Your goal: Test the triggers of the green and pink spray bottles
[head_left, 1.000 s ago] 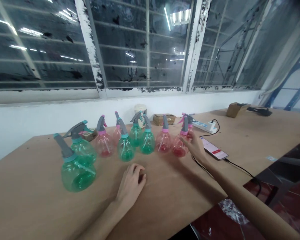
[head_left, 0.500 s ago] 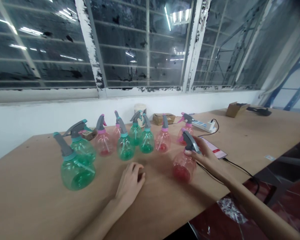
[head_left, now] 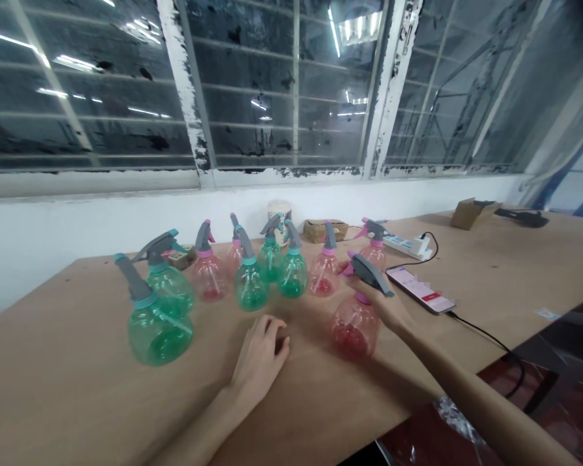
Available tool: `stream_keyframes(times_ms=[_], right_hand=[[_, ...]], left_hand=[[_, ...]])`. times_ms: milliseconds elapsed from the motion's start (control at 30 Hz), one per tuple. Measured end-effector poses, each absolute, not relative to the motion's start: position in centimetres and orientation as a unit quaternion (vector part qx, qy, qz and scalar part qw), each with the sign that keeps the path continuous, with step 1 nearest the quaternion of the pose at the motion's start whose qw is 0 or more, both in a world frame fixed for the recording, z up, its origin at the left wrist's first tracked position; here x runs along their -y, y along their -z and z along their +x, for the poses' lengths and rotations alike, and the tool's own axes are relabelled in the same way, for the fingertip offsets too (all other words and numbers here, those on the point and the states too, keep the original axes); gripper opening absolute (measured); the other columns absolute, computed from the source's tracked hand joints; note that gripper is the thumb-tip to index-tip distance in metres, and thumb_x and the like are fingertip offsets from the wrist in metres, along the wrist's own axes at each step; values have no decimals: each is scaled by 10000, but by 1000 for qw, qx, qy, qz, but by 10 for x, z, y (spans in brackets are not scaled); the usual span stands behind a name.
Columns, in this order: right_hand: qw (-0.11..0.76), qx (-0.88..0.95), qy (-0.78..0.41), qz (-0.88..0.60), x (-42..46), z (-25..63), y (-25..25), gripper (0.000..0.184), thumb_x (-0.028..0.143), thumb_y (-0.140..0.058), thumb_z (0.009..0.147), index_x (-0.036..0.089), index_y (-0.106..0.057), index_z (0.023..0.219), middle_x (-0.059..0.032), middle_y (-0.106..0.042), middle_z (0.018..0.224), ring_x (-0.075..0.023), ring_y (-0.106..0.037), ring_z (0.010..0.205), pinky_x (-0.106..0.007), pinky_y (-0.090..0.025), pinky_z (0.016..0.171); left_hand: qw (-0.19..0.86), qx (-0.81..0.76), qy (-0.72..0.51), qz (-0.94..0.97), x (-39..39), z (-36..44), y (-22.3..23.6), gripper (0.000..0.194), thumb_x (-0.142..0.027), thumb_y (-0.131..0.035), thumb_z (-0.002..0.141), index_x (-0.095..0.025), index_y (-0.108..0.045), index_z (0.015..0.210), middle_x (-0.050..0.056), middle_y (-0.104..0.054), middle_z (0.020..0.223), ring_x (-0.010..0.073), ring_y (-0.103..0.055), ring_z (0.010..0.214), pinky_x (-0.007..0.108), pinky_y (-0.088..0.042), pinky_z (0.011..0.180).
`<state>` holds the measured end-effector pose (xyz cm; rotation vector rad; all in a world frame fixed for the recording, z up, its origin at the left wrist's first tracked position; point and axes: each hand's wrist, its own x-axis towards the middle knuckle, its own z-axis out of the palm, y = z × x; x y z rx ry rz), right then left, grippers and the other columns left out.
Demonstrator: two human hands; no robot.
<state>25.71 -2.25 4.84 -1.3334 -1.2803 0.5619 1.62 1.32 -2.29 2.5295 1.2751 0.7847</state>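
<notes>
My left hand (head_left: 260,359) rests on the wooden table, holding nothing, its fingers loosely bent and the thumb apart. To its right, a clear red spray bottle (head_left: 354,327) with a grey head and pink trigger stands at the front, red liquid low inside. My right hand (head_left: 391,310) is behind this bottle's head and neck. Most of its fingers are hidden there, so its grip does not show. Beyond my hands stand several more spray bottles, among them a green one (head_left: 251,288), a pink one (head_left: 323,275) and a large green one (head_left: 160,333) at the left.
A phone (head_left: 420,290) on a black cable lies right of my right hand. Behind it is a white power strip (head_left: 408,244). A brown box (head_left: 325,230) and a white tub (head_left: 279,217) stand by the wall. An open carton (head_left: 471,213) sits far right.
My right hand has gone from the bottle's right side, thumb on its neck, to behind its head. The bottle has shifted slightly left. My left hand stays in place; the view has turned a little.
</notes>
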Motion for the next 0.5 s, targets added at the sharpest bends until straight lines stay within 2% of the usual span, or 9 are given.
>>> stream_keyframes(times_ms=[100,200,300,500], right_hand=[[585,551,-236,-546,14,245,-48,220,414,-605,705,221,-628,809,12,-607,671,-196,-567,683,-308,-454,637],[594,565,-246,-517,3,233,-47,232,414,-610,705,219,-630,829,6,-611,737,-178,-544,665,-288,-433,598],[576,593,-260,-498,-6,221,-48,257,435,-595,725,218,-640,856,6,-603,716,-159,-510,611,-282,-410,563],[594,604,-282,-449,-14,210,-50,247,426,-625,722,221,-624,861,-2,-613,778,-172,-538,709,-291,-432,662]], left_hand=[[108,-434,-261,855,-12,17,22,154,-138,-479,799,-180,-543,933,68,-556,1000,228,-550,949,399,-442,857],[112,-441,-258,852,-10,17,21,163,-118,-490,789,-176,-542,932,66,-555,989,227,-546,950,393,-443,854],[111,-442,-259,851,-10,17,23,156,-113,-495,787,-175,-543,922,63,-552,979,224,-545,941,390,-445,847],[118,-442,-266,849,-9,17,24,162,-123,-497,791,-194,-545,928,56,-551,987,222,-544,938,395,-446,846]])
